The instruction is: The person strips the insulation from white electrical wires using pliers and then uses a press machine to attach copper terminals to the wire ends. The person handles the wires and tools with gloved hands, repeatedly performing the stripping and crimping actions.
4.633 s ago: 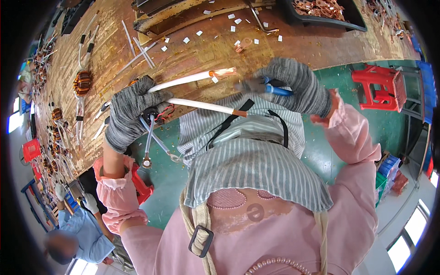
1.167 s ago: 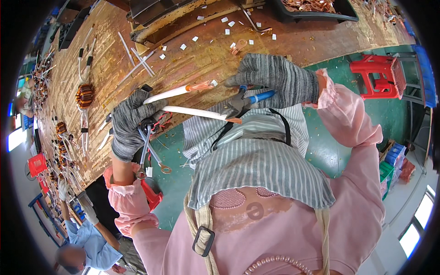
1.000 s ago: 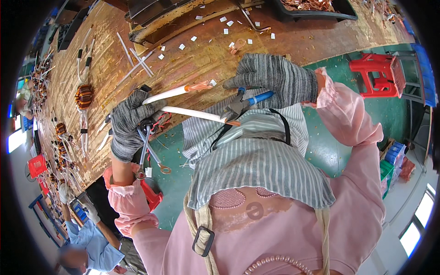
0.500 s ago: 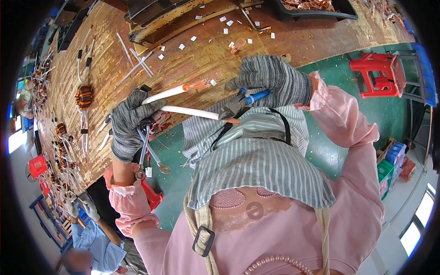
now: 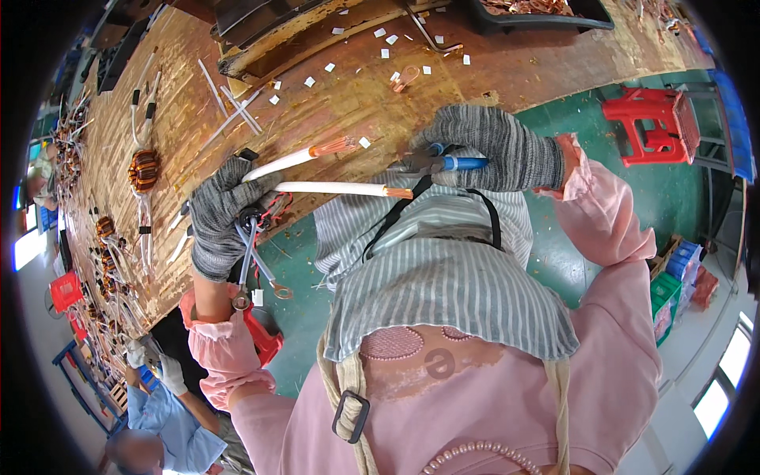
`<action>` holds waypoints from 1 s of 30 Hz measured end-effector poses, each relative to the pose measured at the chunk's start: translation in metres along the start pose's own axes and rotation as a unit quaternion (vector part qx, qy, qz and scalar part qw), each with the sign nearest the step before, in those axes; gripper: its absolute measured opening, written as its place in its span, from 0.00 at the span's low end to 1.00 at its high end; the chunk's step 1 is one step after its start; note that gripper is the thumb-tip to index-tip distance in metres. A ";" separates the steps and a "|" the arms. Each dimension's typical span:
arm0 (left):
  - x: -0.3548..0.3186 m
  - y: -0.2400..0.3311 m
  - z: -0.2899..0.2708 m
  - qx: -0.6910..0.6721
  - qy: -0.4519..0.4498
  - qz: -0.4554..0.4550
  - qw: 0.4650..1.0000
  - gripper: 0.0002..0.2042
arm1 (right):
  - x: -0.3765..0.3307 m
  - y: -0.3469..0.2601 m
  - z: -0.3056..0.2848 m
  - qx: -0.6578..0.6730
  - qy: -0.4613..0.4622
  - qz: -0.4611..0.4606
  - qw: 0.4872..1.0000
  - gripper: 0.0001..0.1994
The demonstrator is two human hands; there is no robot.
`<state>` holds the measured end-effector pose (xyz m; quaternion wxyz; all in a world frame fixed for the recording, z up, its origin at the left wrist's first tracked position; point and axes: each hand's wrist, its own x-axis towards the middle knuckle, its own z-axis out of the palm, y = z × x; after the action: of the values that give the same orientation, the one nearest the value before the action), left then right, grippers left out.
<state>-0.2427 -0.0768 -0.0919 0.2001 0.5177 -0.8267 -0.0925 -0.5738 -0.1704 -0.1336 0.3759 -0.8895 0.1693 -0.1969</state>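
Note:
My left hand, in a grey knit glove, is closed round a bundle of wires by the table's front edge. Two thick white cables stick out of it to the right, both ending in bare copper strands. Below that fist hang thinner grey leads with ring terminals, a red-and-black twisted wire and a small white tag. My right hand, also gloved in grey, grips blue-handled cutting pliers. Their dark jaws are just above the lower cable's bare end, apart from it.
On the wooden table lie white scraps, a copper terminal, white strips and a copper-wound ring coil. A black tray of copper pieces stands at the back. A red stool is at right; a co-worker works lower left.
The pliers have moved up and right, off the lower cable's end, whose copper strands now show fully. My left hand and the cables have hardly moved.

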 end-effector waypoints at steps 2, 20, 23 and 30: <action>-0.001 0.000 0.000 -0.003 0.002 -0.002 1.000 0.16 | 0.003 -0.001 -0.002 0.012 -0.020 -0.011 1.000 0.21; -0.004 -0.002 -0.004 -0.011 0.009 -0.001 1.000 0.13 | 0.021 -0.003 -0.009 -0.071 -0.055 -0.105 0.990 0.25; -0.005 -0.004 -0.003 -0.019 0.010 -0.007 1.000 0.11 | 0.026 -0.002 -0.008 -0.063 -0.065 -0.122 0.988 0.26; -0.002 -0.002 -0.003 -0.038 0.032 0.006 0.999 0.11 | 0.026 0.004 0.002 -0.058 -0.018 -0.106 0.993 0.26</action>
<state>-0.2387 -0.0757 -0.0906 0.2464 0.5070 -0.8191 -0.1065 -0.5512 -0.1835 -0.1317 0.3039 -0.9260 0.0784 -0.2096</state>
